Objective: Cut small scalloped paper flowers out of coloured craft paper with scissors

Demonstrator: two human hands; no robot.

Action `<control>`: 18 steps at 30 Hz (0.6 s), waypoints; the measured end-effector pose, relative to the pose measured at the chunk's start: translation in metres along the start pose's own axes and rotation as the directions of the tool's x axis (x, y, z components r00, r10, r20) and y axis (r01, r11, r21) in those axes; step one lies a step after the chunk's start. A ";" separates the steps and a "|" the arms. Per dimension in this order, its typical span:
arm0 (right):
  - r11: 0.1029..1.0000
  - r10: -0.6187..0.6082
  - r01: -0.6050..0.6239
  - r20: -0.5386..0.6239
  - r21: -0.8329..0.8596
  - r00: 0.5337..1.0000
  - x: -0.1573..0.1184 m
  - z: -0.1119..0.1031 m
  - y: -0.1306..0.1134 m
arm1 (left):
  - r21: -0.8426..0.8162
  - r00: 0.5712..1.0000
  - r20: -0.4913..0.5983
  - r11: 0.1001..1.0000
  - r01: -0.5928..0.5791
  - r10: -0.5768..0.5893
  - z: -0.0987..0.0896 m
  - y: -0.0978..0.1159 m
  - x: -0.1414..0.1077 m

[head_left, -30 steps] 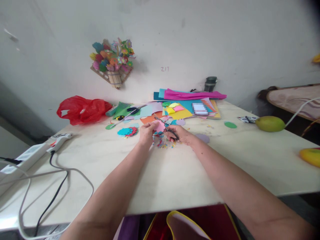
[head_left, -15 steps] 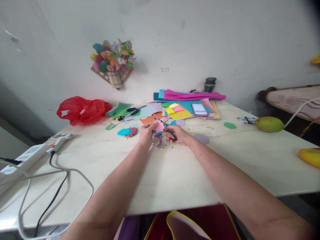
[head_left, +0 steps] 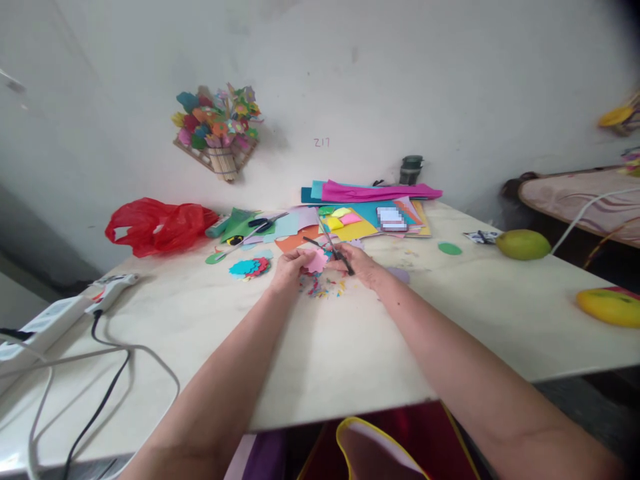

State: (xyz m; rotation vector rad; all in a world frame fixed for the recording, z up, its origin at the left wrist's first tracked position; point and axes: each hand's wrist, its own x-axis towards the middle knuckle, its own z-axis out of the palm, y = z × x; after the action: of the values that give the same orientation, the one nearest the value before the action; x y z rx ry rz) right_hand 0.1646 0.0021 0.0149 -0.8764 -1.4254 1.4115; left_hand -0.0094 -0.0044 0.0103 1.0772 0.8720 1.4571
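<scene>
Between the thumb and fingers of my left hand [head_left: 293,268] is a pink scalloped paper piece [head_left: 316,261]. My right hand [head_left: 359,264] is closed on the handles of black scissors [head_left: 342,259], whose blades are spread and point up and left, just above the pink paper. Small coloured paper scraps [head_left: 323,287] lie on the white table [head_left: 345,360] below both hands. To the left of my left hand rests a pile of blue and red scalloped paper pieces [head_left: 250,267].
Behind my hands are coloured sheets [head_left: 367,217], a phone [head_left: 392,219] and another pair of scissors [head_left: 260,224]. A red plastic bag [head_left: 160,227] and a power strip [head_left: 55,320] with cables are at left. A green mango [head_left: 523,245] and a yellow one [head_left: 607,307] sit at right.
The scissor blades have opened wide, and the pink paper now lies flatter, with its scalloped outline showing. The whole view has shifted slightly, so table items appear further left.
</scene>
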 end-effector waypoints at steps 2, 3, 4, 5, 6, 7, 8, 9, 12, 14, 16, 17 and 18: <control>1.000 0.023 -0.022 -0.006 0.015 1.000 -0.001 0.002 -0.003 | 0.020 0.999 0.030 1.000 0.014 -0.015 -0.001 0.000 -0.001; 0.999 0.031 -0.030 -0.004 0.020 1.000 -0.002 0.002 -0.005 | 0.031 0.999 0.048 0.999 0.019 -0.021 -0.002 -0.001 -0.001; 0.999 0.035 -0.034 -0.002 0.028 0.999 -0.002 0.003 -0.006 | 0.041 0.998 0.060 0.999 0.026 -0.028 -0.002 -0.001 -0.001; 0.999 0.035 -0.035 0.003 0.035 0.999 -0.002 0.003 -0.006 | 0.052 0.997 0.071 0.998 0.033 -0.037 -0.002 -0.001 -0.001; 0.999 0.035 -0.035 0.001 0.039 0.999 -0.002 0.003 -0.006 | 0.063 0.996 0.080 0.997 0.039 -0.044 -0.002 -0.001 -0.001; 0.999 0.036 -0.036 -0.012 0.040 0.999 -0.002 0.002 -0.006 | 0.074 0.995 0.087 0.996 0.045 -0.051 -0.002 -0.001 -0.001; 0.999 0.041 -0.040 -0.030 0.029 0.999 -0.002 0.002 -0.006 | 0.086 0.994 0.094 0.995 0.050 -0.058 -0.002 -0.001 -0.001; 0.999 0.038 -0.037 -0.051 0.021 0.998 -0.001 0.001 -0.006 | 0.096 0.993 0.102 0.994 0.053 -0.063 -0.002 -0.002 -0.001; 1.000 0.012 -0.012 -0.094 0.007 0.996 -0.001 -0.001 -0.006 | 0.113 0.989 0.128 0.991 0.067 -0.081 -0.002 -0.003 -0.001; 1.000 -0.010 0.011 -0.098 0.013 0.995 -0.001 -0.001 -0.006 | 0.117 0.985 0.142 0.989 0.084 -0.101 -0.001 -0.003 -0.001; 1.000 -0.016 0.017 -0.092 0.015 0.996 0.000 -0.001 -0.006 | 0.123 0.983 0.144 0.988 0.096 -0.114 -0.001 -0.003 -0.001; 1.000 -0.012 0.013 -0.090 0.014 0.996 0.000 -0.001 -0.006 | 0.125 0.983 0.140 0.987 0.099 -0.116 -0.001 -0.003 -0.001; 1.000 -0.005 0.006 -0.090 0.009 0.996 0.000 0.000 -0.007 | 0.126 0.984 0.135 0.987 0.099 -0.116 -0.002 -0.003 -0.001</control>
State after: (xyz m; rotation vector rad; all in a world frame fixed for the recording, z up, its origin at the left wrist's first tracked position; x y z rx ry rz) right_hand 0.1654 0.0011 0.0213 -0.9183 -1.3515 1.3562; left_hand -0.0098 -0.0047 0.0064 1.1883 0.9097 1.2357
